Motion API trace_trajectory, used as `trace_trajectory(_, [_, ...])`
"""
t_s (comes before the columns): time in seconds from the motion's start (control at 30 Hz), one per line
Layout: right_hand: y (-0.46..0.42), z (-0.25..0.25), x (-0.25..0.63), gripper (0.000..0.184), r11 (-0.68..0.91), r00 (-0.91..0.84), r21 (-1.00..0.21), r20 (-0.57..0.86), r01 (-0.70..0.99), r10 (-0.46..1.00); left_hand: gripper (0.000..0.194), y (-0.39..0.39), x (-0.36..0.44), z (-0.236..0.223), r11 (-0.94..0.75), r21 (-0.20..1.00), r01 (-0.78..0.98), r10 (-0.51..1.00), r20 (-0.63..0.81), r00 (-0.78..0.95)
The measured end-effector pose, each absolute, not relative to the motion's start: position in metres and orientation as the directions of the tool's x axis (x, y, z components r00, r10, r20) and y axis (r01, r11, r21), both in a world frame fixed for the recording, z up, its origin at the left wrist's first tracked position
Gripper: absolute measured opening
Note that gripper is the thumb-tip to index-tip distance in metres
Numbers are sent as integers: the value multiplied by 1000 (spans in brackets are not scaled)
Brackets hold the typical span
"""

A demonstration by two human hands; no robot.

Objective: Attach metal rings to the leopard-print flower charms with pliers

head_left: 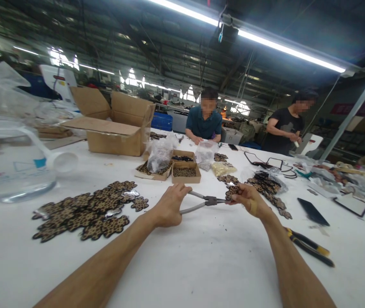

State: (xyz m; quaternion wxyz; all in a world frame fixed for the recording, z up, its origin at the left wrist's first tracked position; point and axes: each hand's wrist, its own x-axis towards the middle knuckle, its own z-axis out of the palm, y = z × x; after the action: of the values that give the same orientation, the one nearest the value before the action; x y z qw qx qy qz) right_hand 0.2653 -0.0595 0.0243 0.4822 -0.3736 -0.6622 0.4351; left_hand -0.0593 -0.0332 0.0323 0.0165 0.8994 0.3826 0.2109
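Observation:
My left hand [170, 205] is closed around the grey handles of a pair of pliers [210, 200], whose handles are spread apart. The jaws point right and meet the edge of a leopard-print patch [232, 192]. Pinched between the thumb and fingers of my right hand [249, 200] is that patch; a tan band is wrapped on one finger. Whether the jaws grip the patch I cannot tell. To the left lies a heap of leopard-print patches [86, 209], several overlapping. Another pile of such patches [265, 187] is just beyond my right hand.
Small boxes of tiny dark parts [185, 172] sit ahead, before a large open carton [114, 139]. A clear plastic jug [12, 162] stands left. Yellow-black pliers [310, 248] and a phone-like dark slab [313, 211] lie right. Two people [204, 119] are across the table.

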Motion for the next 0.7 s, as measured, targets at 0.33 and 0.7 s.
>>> trace_trajectory(0.33, [-58, 24, 267, 41, 198, -184, -980, 197, -16, 963, 84, -30, -59, 22, -710, 283, 644, 701, 361, 614])
trace_trajectory(0.7, [-54, 19, 270, 69, 160, -115, -975, 179, -154, 977, 99, -40, -50, 29, -723, 450, 524, 681, 342, 647])
